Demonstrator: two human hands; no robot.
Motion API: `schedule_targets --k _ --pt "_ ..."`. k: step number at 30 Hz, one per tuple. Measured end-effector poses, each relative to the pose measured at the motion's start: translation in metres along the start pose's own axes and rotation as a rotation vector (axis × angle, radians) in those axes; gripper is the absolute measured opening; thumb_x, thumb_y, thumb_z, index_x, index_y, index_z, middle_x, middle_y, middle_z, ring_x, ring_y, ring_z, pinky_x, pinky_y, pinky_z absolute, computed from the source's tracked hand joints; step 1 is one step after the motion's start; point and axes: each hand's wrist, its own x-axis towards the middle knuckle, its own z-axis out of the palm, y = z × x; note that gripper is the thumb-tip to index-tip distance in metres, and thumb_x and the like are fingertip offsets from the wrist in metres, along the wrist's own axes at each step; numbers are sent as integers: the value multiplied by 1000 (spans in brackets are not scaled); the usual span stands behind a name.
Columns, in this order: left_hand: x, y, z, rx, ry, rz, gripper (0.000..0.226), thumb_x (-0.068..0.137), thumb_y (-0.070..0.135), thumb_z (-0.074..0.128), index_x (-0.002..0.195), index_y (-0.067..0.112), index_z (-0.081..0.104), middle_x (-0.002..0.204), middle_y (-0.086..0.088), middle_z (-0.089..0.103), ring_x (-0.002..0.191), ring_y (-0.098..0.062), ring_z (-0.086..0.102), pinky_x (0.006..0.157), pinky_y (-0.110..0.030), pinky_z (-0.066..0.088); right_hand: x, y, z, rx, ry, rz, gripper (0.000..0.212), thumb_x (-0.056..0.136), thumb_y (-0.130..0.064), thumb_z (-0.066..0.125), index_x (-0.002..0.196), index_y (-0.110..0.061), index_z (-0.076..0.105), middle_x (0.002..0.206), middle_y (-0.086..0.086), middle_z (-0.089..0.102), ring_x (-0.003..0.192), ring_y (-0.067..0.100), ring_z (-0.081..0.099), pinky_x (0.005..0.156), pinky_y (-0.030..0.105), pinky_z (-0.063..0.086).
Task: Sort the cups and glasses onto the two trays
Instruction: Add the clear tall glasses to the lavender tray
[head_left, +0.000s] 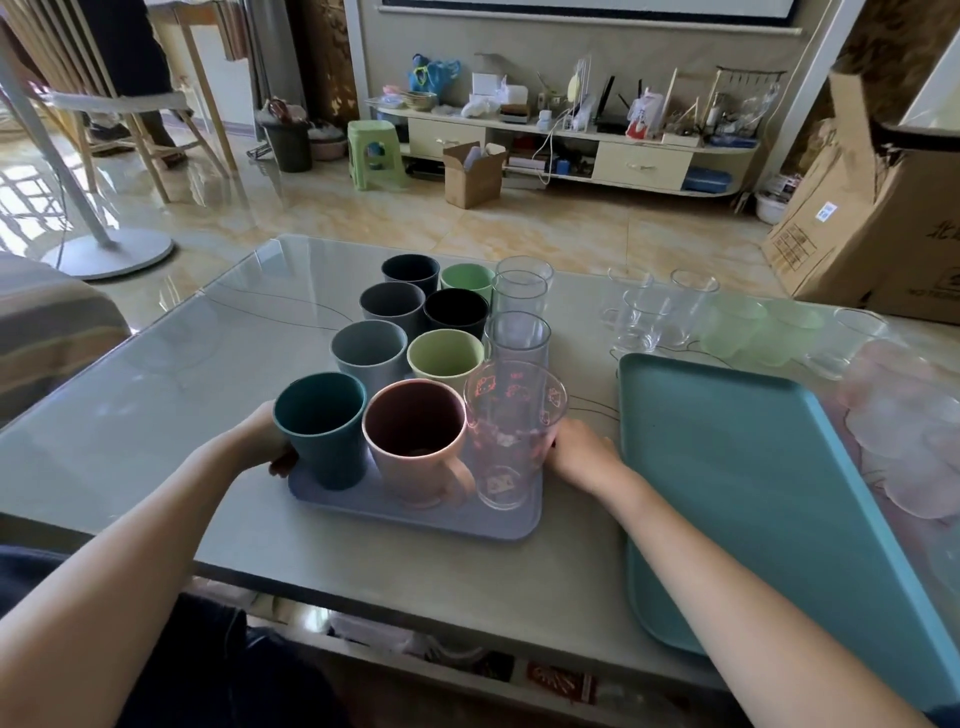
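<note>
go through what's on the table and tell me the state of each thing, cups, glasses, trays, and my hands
Grey tray: loaded, held at both sides.
Coloured cups: upright on grey tray.
Tall clear glasses: upright along its right side.
Printed glass: upright, nearest.
Teal tray: empty.
Small glasses: loose on table, unsorted.
Left hand: grips tray edge.
Right hand: at tray's right edge.

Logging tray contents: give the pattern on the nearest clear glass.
Small pink cartoon-cat prints on the clear glass; head view.
</note>
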Motion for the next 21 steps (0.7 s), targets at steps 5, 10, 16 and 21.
schedule_targets --k 5,10,16,21 --pt "-2 5 -2 14 21 -47 35 76 -11 32 46 6 40 31 -10 42 30 -21 37 35 -19 30 20 -4 -1 18 -34 15 44 89 -43 35 118 -23 62 131 5 58 122 30 52 103 46 39" --pt "-8 14 -15 -15 11 -167 21 77 -10 40 61 0 50 49 -13 54 39 -22 46 39 -20 43 16 -4 -3 70 -30 -11 55 81 -51 27 113 -24 63 125 9 62 117 33 55 102 46 40" --pt "-16 31 -48 -199 278 -120 9 88 8 58 94 2 56 66 -17 61 30 -11 56 33 -20 48 1 8 -13 174 70 -51 36 95 -34 44 87 -4 62 89 16 67 82 32 61 69 33 45" --pt "-24 107 -57 -287 544 205 8 90 18 56 84 12 56 57 -9 56 22 -5 43 32 -17 36 -17 21 -42 187 157 -17 24 93 -25 48 74 -14 58 65 2 52 69 24 49 53 28 32"
